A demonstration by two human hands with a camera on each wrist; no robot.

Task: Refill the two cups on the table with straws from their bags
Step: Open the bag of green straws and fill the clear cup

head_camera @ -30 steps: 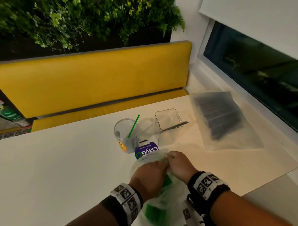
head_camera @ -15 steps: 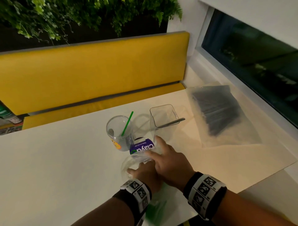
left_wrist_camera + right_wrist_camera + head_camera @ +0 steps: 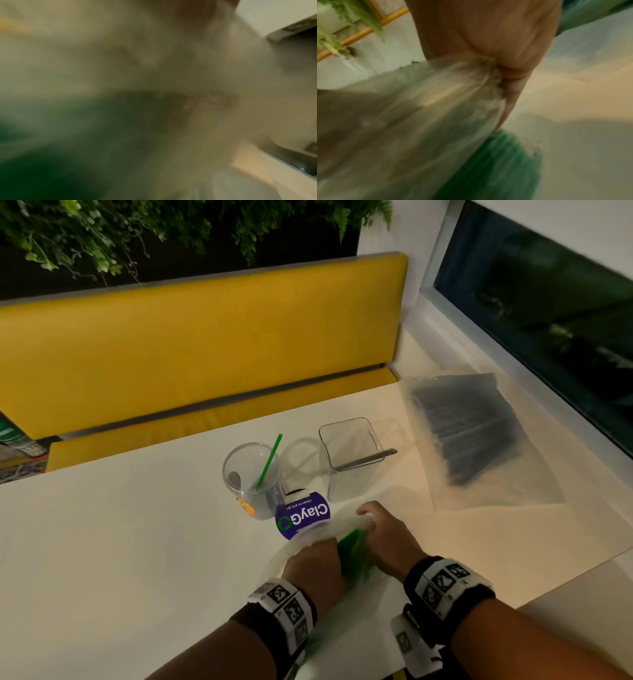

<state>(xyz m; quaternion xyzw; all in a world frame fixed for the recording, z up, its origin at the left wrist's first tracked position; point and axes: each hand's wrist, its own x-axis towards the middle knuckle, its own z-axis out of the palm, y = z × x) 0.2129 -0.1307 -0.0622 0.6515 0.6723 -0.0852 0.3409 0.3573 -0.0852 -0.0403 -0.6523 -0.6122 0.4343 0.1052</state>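
Head view, lower centre of the frame: both hands grip the mouth of a clear plastic bag of green straws. The left hand has its fingers curled over the bag's left edge; the right hand pinches bunched plastic at the right edge, knuckles up. Between them the green straw bundle shows through the film, blurred by motion. The bag's lower part runs off the bottom edge of the frame between the two wristbands.

The right wrist view shows the right hand with film gathered in its closed fingers and a green smear below; everything is streaked. The left wrist view is almost wholly blur: cloudy plastic and a dark green patch, with no finger plainly made out.

Just beyond the hands, a round purple "ClayGo" sticker lies on the white table, its near edge covered by the bag. Touching or just behind it stands a round clear cup holding one green straw that leans to the upper right; a yellow mark on the cup's lower wall is too small to read. To its right stands a square clear cup with one dark straw lying across its rim.

At the right of the frame a second clear bag of black straws lies flat on the table, well apart from the hands. A yellow bench fills the upper left.
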